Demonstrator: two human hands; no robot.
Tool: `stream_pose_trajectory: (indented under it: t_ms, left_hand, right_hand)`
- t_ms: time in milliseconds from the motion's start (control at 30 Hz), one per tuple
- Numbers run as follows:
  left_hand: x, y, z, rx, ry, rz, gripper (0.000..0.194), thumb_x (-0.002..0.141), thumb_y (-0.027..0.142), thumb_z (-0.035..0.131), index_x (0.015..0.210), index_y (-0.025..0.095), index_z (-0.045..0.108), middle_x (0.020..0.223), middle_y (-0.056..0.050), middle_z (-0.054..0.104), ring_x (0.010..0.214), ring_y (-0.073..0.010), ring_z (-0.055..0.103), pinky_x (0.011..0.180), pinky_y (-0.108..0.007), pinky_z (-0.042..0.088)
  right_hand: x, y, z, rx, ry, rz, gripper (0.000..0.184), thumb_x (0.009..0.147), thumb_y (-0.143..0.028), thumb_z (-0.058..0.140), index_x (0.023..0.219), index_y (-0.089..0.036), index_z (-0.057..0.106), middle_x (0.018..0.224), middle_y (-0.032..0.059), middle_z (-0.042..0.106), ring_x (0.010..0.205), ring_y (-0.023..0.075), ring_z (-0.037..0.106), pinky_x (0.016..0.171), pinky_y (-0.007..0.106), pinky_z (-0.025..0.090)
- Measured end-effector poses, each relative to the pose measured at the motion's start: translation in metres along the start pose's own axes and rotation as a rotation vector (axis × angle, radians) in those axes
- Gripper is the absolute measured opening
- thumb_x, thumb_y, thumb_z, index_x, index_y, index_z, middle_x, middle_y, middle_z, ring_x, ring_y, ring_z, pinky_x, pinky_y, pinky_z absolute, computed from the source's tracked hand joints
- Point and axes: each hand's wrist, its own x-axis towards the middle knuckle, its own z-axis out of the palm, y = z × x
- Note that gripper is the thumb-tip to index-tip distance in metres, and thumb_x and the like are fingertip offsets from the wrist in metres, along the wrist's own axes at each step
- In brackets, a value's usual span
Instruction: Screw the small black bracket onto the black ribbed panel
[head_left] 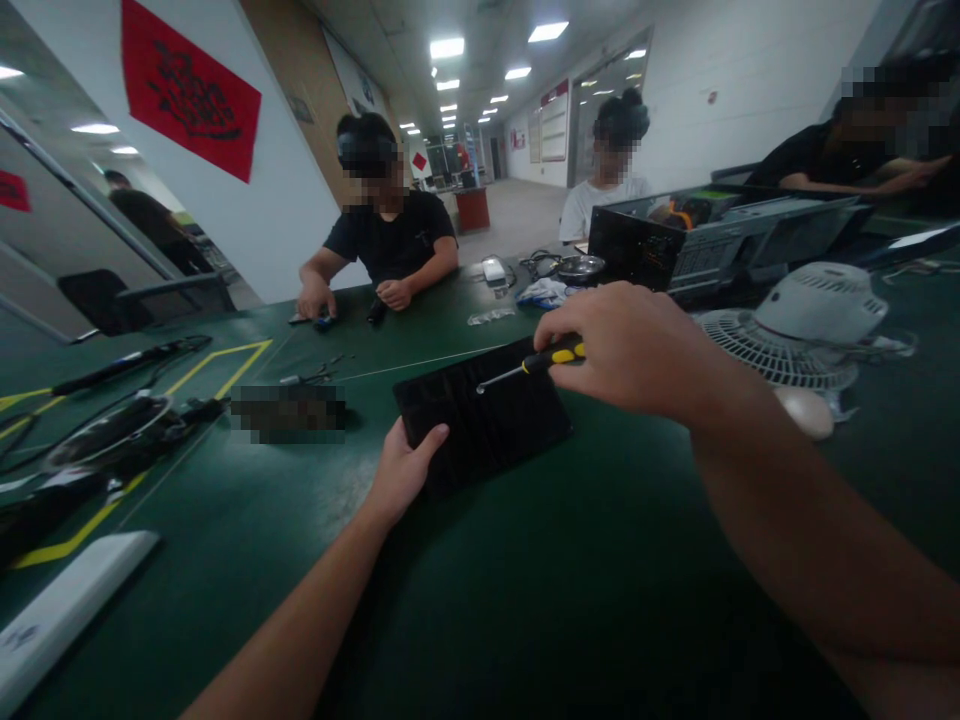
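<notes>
A flat black rectangular plastic piece [487, 440] with ridges across its face is held at a slant just over the green table. My left hand [405, 465] grips its left edge, thumb on top and the other fingers hidden beneath. In my right hand [615, 345] is a screwdriver [551, 357] with a black and yellow handle, pinched between thumb and fingers. Its metal shaft points left and down over the middle of the black piece. A small bright spot shows at the tip; whether the tip touches the surface I cannot tell.
To the right lie a white fan [810, 315] and an opened computer case [697, 245]. A pixelated dark object [289, 412] sits left of the black piece. Farther left are a white bar [75, 610] and black cables [112, 430]. A person [390, 240] sits across the table [585, 590].
</notes>
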Motion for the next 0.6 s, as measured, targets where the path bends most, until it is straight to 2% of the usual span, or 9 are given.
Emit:
stream_pose_trajectory:
  t_ms: [300,600]
  left_hand:
    - [-0.0031,0.0037,0.0009,-0.007,-0.002,0.004,0.056,0.074,0.047,0.087,0.118,0.019,0.070,0.117,-0.011,0.079,0.113,-0.0348,0.075,0.103,-0.055,0.059]
    - [0.0002,-0.0025,-0.0003,-0.015,-0.020,0.016,0.056,0.075,0.047,0.086,0.120,0.019,0.069,0.118,-0.011,0.079,0.113,-0.0343,0.075,0.102,-0.054,0.060]
  right_hand:
    - [0.0036,0.0015,0.0082,-0.019,-0.008,-0.012,0.026,0.084,-0.027,0.071,0.107,-0.025,0.084,0.107,0.0072,0.081,0.100,0.0299,0.072,0.079,0.040,0.049]
    - [0.0038,-0.0008,0.0091,-0.017,-0.029,-0.009,0.027,0.084,-0.026,0.070,0.108,-0.026,0.084,0.108,0.0071,0.081,0.101,0.0305,0.071,0.077,0.039,0.047]
